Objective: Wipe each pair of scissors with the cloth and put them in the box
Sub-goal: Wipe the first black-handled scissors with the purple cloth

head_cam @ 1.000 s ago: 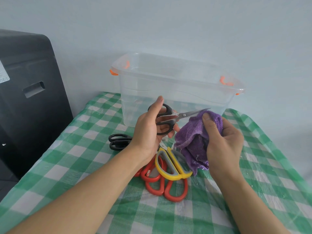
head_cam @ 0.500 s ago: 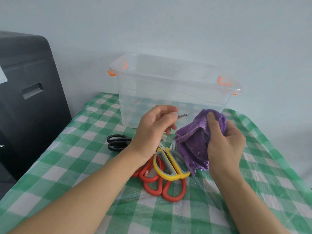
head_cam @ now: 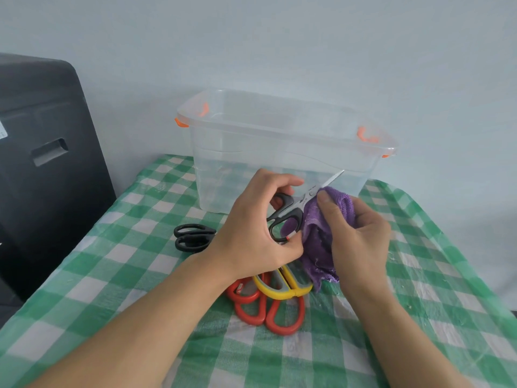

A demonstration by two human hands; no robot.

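My left hand (head_cam: 257, 228) grips the handles of black-handled scissors (head_cam: 288, 212), whose blades point up and right toward the box. A purple cloth (head_cam: 319, 233) is bunched in my right hand (head_cam: 355, 233), with the thumb pressing it against the blades near the pivot. Behind them stands a clear plastic box (head_cam: 279, 152) with orange clips; it looks empty. On the tablecloth lie another black pair (head_cam: 193, 237), a yellow-and-grey pair (head_cam: 282, 287) and red pairs (head_cam: 268, 309), partly under my hands.
The table carries a green-and-white checked cloth (head_cam: 112, 275). A black cabinet (head_cam: 44, 163) stands close at the left. A pale wall rises right behind the box. The table's right edge drops away near the box's right end.
My left hand has turned the held scissors, so the handles show again. The cloth in my right hand has closed onto the blades near the pivot.
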